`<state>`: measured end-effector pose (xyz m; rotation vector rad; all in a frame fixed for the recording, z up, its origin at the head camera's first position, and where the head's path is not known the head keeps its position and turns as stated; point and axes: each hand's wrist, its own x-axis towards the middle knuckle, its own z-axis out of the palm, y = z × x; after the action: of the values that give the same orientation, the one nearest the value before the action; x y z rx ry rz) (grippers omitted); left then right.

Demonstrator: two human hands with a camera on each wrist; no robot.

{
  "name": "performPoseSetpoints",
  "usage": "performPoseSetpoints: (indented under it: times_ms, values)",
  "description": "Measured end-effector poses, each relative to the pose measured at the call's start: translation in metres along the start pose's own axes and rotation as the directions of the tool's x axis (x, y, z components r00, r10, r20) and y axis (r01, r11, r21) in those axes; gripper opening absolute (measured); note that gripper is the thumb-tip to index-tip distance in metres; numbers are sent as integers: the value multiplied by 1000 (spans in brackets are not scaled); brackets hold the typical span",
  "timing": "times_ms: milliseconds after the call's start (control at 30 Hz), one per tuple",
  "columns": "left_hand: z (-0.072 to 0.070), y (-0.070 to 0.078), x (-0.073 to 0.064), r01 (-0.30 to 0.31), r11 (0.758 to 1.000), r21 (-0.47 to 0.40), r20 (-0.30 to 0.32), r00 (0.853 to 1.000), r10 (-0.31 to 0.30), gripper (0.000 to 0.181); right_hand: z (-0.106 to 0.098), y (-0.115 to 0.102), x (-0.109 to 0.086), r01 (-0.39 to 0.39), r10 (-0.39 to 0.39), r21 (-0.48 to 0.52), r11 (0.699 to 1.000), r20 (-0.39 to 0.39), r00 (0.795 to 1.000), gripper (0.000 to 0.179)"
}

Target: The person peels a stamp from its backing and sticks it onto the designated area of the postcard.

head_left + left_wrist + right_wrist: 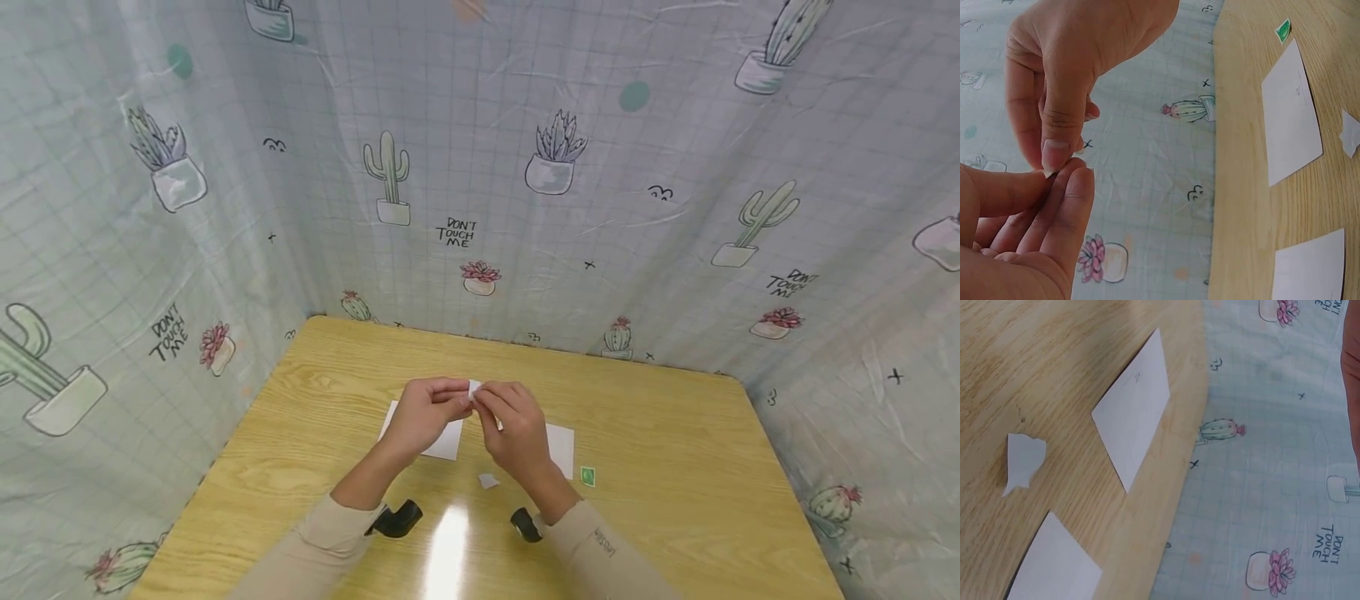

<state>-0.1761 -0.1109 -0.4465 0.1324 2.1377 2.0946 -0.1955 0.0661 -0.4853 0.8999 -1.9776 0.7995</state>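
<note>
Your left hand (422, 415) and right hand (520, 427) meet fingertip to fingertip above the table (675, 475), both pinching a small white piece (473, 389). Most of it is hidden behind your fingers; in the left wrist view barely a sliver shows, so its full shape cannot be made out. The right wrist view catches only the edge of a hand, cut off by the frame.

Your left forearm partly covers one flat white sheet (447, 440), your right hand another white sheet (561, 450). Both are smooth and straight-edged, with faint marks too small to read in the wrist views. Nearer you, between your forearms, lies a white scrap (489, 481) with ragged edges. Just beside the right-hand sheet is a small green tile (588, 477) with a pale border.

The tabletop has yellowish wood grain. Behind it, the creased curtain (495, 83) repeats "DON'T TOUCH ME" among cacti. The lettering on your right sleeve (600, 546) is unclear.
</note>
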Motion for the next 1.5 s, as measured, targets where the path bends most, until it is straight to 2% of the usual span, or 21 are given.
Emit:
performPoseSetpoints:
  times_ms: [400, 533, 600, 667, 800, 1000, 1100, 1233, 1400, 1500]
  values:
    - [-2, 2, 2, 7, 999, -38, 22, 1000, -6, 33, -1, 3, 4, 21, -20, 22, 1000, -29, 999, 17]
    - [-1, 3, 3, -1, 999, -35, 11, 1000, 1, 32, -2, 4, 7, 42, -42, 9, 999, -42, 998, 13]
    - [0, 4, 3, -12, 1000, 6, -17, 1000, 13, 30, -2, 4, 8, 50, -50, 3, 999, -42, 998, 10]
    - [1, 5, 3, -34, 996, 84, -58, 998, 39, 29, -3, 4, 10, 51, -51, -3, 999, -39, 998, 8]
    - [2, 6, 2, -90, 963, 252, -112, 986, 121, 25, -5, 4, 13, 37, -37, -8, 999, -2, 999, 9]
    - [2, 9, 1, -182, 907, 380, -74, 971, 226, 14, -10, 3, 18, -11, 9, 32, 999, 71, 997, 9]
    - [3, 8, 2, -187, 910, 371, -63, 972, 226, 12, -11, 2, 19, -72, 66, 75, 995, 79, 995, 8]
    - [5, 6, 3, -146, 948, 282, -88, 980, 177, 13, -9, -1, 18, -195, 186, 174, 965, 67, 980, 9]
    - [5, 5, 5, -77, 980, 183, -161, 981, 107, 13, -7, -6, 18, -354, 340, 314, 881, 101, 935, 10]
    - [5, 5, 5, -75, 987, 143, -179, 979, 101, 13, -6, -10, 20, -421, 407, 352, 836, 119, 906, 8]
